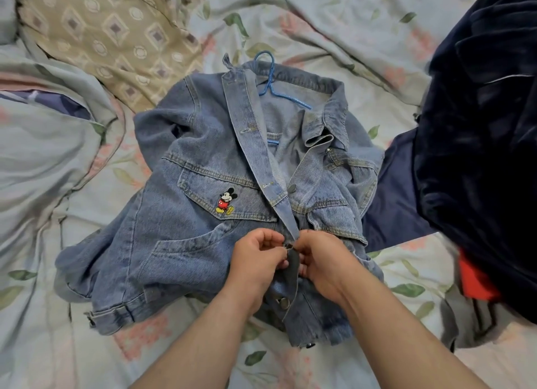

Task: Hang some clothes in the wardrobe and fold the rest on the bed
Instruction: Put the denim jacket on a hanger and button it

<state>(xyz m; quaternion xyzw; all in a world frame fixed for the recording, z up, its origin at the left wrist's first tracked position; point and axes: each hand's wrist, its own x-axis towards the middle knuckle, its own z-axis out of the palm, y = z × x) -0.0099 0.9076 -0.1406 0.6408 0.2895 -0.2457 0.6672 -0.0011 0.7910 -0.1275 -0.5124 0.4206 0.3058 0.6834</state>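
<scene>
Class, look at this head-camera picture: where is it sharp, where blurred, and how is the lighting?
Head view: the denim jacket and both hands, left and right, look sharp; the dark garment at right smears at its lower edge; light is soft and even, without glare; the wide lens bends the edges.

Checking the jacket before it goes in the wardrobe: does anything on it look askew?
Yes. The denim jacket sits crooked on the blue hanger: its collar is crumpled on one side, and the front is open above where the left hand and right hand pinch the placket.

Centre: denim jacket [203,214] on the bedsheet [290,17], hanger [271,83] inside its collar.
Far left: pillow [110,34].
Right: dark garment pile [479,141].
Near: both hands on the jacket's front.
</scene>
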